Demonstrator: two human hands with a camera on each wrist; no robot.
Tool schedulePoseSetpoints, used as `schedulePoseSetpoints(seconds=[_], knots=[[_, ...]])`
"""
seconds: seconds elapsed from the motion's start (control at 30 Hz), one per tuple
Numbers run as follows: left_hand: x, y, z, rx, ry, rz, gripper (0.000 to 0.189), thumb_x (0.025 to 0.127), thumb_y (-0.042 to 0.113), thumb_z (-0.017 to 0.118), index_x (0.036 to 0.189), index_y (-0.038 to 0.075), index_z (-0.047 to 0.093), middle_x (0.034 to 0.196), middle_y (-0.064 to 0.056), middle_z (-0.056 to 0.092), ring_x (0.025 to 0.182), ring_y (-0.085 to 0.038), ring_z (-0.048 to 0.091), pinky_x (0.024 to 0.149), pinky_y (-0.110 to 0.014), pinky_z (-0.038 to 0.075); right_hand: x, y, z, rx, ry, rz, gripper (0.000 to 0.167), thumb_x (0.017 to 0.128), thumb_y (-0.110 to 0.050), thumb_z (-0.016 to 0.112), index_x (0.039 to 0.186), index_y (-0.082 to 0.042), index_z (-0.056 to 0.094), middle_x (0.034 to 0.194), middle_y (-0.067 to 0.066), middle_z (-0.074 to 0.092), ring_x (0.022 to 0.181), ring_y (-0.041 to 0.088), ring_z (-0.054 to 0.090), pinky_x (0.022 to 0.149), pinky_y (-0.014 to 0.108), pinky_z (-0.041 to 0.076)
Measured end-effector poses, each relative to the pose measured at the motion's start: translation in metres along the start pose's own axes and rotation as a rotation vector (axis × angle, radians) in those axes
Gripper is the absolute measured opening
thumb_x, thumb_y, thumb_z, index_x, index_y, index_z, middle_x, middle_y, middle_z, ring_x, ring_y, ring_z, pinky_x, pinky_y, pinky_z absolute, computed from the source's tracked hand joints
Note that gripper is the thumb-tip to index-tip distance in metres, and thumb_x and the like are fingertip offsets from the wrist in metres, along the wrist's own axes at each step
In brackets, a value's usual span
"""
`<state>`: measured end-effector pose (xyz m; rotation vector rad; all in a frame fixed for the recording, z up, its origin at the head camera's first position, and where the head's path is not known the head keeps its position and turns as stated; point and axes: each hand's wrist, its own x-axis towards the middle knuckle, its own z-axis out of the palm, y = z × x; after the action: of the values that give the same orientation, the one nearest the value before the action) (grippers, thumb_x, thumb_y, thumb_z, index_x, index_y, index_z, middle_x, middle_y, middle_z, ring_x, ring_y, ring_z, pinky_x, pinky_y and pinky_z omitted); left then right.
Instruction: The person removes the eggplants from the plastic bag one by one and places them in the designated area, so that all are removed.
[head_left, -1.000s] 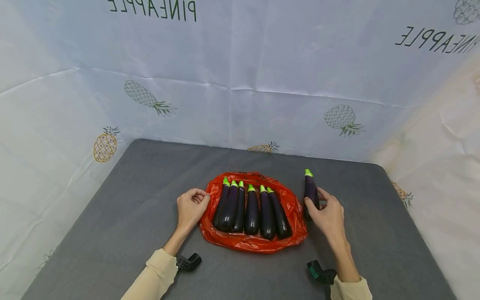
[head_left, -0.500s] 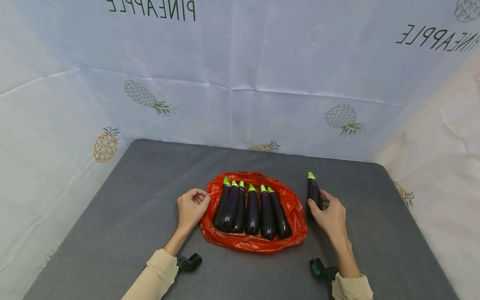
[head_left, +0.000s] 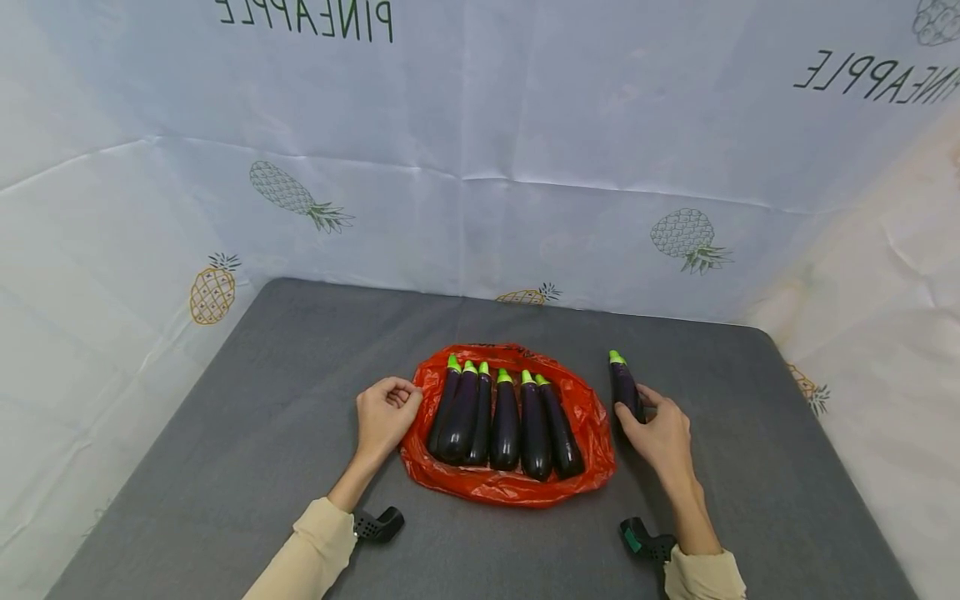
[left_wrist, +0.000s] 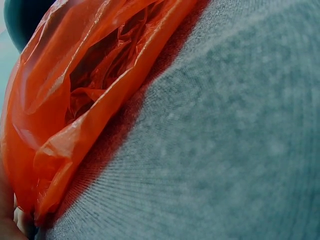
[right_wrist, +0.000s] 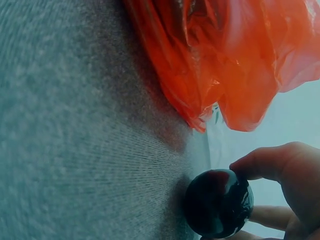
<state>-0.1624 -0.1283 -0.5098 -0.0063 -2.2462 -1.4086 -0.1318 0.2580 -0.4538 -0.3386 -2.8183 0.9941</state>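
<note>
My right hand (head_left: pixel 662 433) grips a dark purple eggplant (head_left: pixel 622 387) by its lower part, thumb on one side and fingers on the other. Its bright green stem end points away from me, leaning a little left. In the right wrist view the rounded, glossy bottom of that eggplant (right_wrist: pixel 217 202) shows between thumb and fingers, close to the table. An open red plastic bag (head_left: pixel 487 483) lies to the left, with several eggplants (head_left: pixel 505 425) side by side in it, green ends away from me. My left hand (head_left: pixel 386 417) pinches the bag's left edge with curled fingers.
The grey table (head_left: pixel 300 350) extends around the bag on all sides. Behind it and at both sides hangs a white cloth (head_left: pixel 465 233) printed with pineapples. Each wrist carries a black camera mount (head_left: pixel 378 525).
My right hand has shifted slightly right with the eggplant, whose green end has come a little nearer and now leans left. The left hand and the bag stay put.
</note>
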Motion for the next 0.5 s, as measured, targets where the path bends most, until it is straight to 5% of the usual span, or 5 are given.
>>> schedulePoseSetpoints(seconds=[0.27,0.5], knots=[[0.0005,0.0,-0.0005,0.007,-0.012,-0.018,0.011,0.081,0.006,0.075,0.071,0.01,0.071,0.061,-0.002,0.062,0.053,-0.005,0.051,0.053,-0.014,0.042,0.0023,0.0003,0.0029,-0.016,0.006,-0.006,0.056,0.094,-0.026,0.066,0.141,0.003,0.057,0.126,0.032,0.063,0.095,0.038,0.063,0.069,0.032,0.046],[0.0004,0.0003,-0.0004,0.011,-0.02,-0.027,0.011,0.082,0.007,0.075,0.072,0.009,0.071,0.062,-0.003,0.061,0.053,-0.006,0.051,0.053,-0.015,0.043,0.0014,-0.0002,0.0036,-0.025,0.01,-0.023,0.056,0.095,-0.026,0.065,0.141,0.005,0.056,0.128,0.033,0.063,0.1,0.04,0.064,0.078,0.045,0.052]])
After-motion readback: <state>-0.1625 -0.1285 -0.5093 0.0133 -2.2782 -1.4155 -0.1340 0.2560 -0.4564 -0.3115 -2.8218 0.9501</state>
